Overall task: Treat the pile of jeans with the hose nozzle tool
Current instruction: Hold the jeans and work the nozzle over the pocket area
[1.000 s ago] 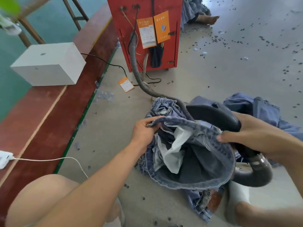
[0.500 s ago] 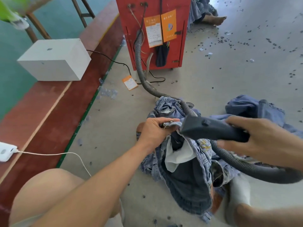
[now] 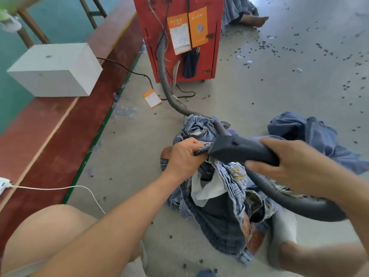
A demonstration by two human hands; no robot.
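The left hand (image 3: 184, 155) grips the waistband of a pair of jeans (image 3: 219, 196) that lies crumpled on the concrete floor (image 3: 279, 86) between the person's legs, with its white pocket lining showing. The right hand (image 3: 295, 162) curls its fingers round the dark hose nozzle tool (image 3: 239, 149), whose mouth touches the denim just beside the left hand's knuckles. The ribbed grey hose (image 3: 165, 76) runs back across the floor to a red machine cabinet (image 3: 179, 37), and more blue jeans (image 3: 311, 132) lie to the right.
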